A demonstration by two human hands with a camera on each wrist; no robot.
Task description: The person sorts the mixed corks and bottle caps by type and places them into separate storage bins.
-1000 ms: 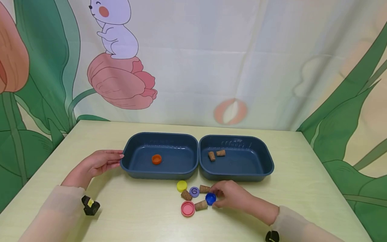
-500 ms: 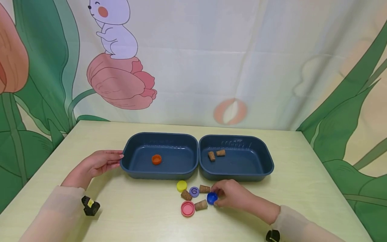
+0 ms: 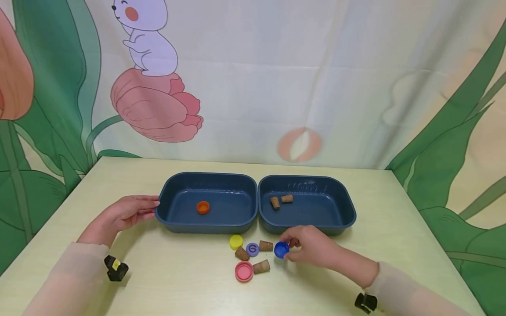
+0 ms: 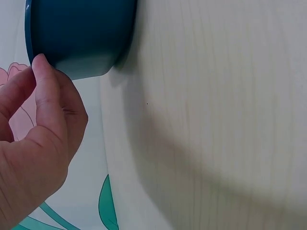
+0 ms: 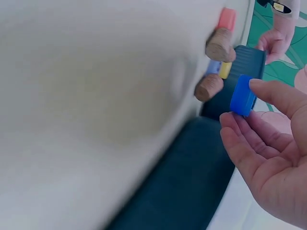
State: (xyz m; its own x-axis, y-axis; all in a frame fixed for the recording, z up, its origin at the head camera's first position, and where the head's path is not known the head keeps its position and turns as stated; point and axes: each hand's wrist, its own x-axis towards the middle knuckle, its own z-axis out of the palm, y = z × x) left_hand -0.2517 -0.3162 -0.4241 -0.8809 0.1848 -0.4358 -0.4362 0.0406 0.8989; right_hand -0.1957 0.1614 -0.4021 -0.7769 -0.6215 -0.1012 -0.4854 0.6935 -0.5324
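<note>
My right hand (image 3: 312, 246) pinches a blue bottle cap (image 3: 281, 250) between thumb and fingertips, its hollow side facing up toward the head camera. In the right wrist view, the cap (image 5: 243, 95) appears edge-on. My left hand (image 3: 128, 213) holds the left end of the left dark blue tray (image 3: 209, 228); in the left wrist view the fingertips are right at its rim. To the left of the blue cap lie a yellow cap (image 3: 236, 242), a purple cap (image 3: 252, 249) marked with a 6, a pink cap (image 3: 243, 271) and corks (image 3: 261, 266).
An orange cap (image 3: 203, 207) lies in the left tray. Beside that tray, with the ends meeting, stands a second dark blue tray (image 3: 316, 213) holding two corks (image 3: 287, 199). Behind the table (image 3: 178, 281) hangs a printed cloth (image 3: 253, 87).
The right hand has lifted the blue cap away from the corks, moving it slightly right and toward the right tray. The left hand stays at the left tray.
</note>
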